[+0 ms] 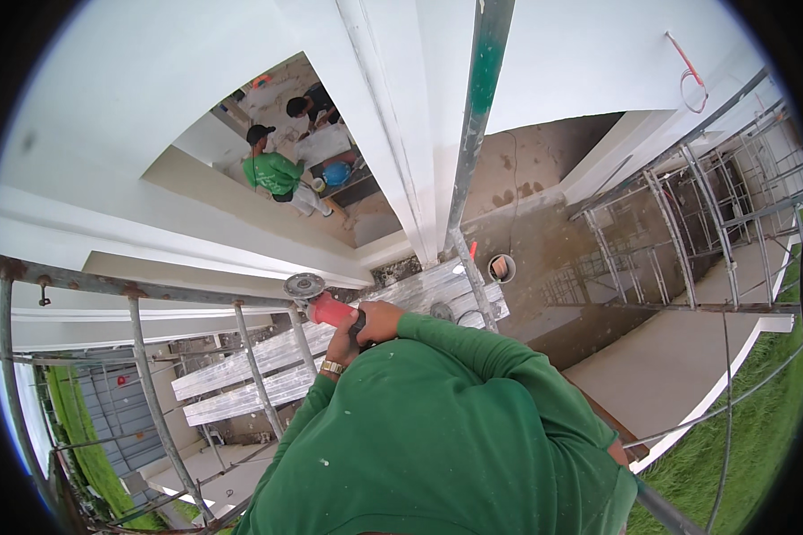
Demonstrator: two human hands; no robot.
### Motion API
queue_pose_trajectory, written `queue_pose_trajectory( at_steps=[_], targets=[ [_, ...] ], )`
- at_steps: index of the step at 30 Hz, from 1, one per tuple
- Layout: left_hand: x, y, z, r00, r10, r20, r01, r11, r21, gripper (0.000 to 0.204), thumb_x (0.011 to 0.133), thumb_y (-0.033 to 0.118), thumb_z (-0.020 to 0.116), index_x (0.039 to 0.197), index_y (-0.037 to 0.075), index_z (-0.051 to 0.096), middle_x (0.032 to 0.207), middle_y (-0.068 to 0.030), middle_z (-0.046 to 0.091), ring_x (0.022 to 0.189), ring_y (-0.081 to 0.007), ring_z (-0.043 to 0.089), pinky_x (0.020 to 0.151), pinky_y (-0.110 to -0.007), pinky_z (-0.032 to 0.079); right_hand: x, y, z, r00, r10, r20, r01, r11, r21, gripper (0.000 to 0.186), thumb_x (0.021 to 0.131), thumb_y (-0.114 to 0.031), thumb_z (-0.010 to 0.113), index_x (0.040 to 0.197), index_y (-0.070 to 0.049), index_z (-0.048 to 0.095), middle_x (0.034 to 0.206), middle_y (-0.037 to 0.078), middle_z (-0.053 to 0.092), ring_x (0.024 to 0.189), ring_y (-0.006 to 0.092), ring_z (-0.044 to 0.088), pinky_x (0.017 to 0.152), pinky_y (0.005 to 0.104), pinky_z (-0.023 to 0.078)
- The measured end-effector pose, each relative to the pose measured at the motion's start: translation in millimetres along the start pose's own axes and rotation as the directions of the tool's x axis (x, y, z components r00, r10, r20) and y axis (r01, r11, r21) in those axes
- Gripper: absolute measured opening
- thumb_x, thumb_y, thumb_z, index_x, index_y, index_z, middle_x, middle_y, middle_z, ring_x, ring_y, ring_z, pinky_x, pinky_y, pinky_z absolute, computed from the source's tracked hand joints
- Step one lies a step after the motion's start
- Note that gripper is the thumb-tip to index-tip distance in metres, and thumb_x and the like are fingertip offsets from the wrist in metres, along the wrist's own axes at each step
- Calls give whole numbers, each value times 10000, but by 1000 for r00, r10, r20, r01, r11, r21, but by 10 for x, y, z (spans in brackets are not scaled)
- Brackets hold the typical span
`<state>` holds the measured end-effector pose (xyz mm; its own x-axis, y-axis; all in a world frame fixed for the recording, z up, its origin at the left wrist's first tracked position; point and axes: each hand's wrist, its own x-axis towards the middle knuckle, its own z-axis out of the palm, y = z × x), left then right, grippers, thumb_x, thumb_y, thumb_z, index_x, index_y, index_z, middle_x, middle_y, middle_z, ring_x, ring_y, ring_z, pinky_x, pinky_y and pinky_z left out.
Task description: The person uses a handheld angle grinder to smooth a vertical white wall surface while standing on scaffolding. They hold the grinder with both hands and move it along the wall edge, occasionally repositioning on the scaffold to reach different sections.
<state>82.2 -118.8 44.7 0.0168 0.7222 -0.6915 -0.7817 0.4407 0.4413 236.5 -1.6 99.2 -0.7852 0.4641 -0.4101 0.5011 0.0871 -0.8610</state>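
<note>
Both my hands are closed around a red angle grinder [332, 309], held out in front of my chest. Its round grey disc [304, 286] points up and to the left, close to the scaffold rail and the white wall moulding; whether it touches the wall I cannot tell. My left hand [338, 346], with a metal watch [333, 366] on the wrist, grips the near side of the body. Wrapped over the rear of the tool is my right hand [381, 321]. Long green sleeves cover both arms.
Scaffold tubes [475, 116] rise ahead, and a rail [71, 278] runs along the left. Pale planks [232, 370] lie below, with a bucket [501, 267] beyond them. Through a wall opening, a person in green [275, 172] and another in dark clothing [317, 105] are visible. More scaffolding [687, 223] stands right.
</note>
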Motion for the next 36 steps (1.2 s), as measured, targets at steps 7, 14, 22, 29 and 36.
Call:
queue_pose_trajectory(
  at_steps=[7,14,22,29,36],
  targets=[
    [-2,-9,118,999,2,42,-1,1000,-27,430,970,328,692,1290,62,583,1233,-96,686,1098,-246,671,972,-408,536,-4,21,-75,1000,-12,13,12,1000,-19,627,586,-322,822,1076,41,674,1035,262,726,978,402,714,882,439,565],
    [119,-43,316,1000,15,16,-15,999,-42,437,962,346,713,1284,72,603,1207,-94,703,1074,-250,689,961,-423,559,-22,155,-228,999,-42,-23,41,999,-25,607,593,-315,814,1069,32,667,1017,252,727,937,400,714,856,432,568],
    [142,-172,728,999,5,-39,-8,997,-77,365,945,276,733,1221,71,610,1105,-70,713,972,-213,697,860,-385,577,-201,306,-449,999,-23,-23,24,999,33,641,599,-354,830,1070,44,655,1028,264,720,969,416,709,878,450,563],
    [251,-220,665,997,-17,-78,12,997,-73,340,941,236,730,1203,62,601,1082,-76,706,970,-213,694,852,-377,580,-117,508,-419,998,-49,-27,49,999,-1,643,615,-356,817,1101,33,655,1021,257,716,935,418,706,857,448,564],
    [506,192,716,1000,-8,-20,2,962,-274,321,944,262,697,1165,50,600,1089,-103,685,1002,-266,677,922,-474,567,54,410,-834,991,-85,-103,103,977,185,669,804,-406,818,1259,39,611,1042,188,716,925,309,700,856,400,558]
  ],
)
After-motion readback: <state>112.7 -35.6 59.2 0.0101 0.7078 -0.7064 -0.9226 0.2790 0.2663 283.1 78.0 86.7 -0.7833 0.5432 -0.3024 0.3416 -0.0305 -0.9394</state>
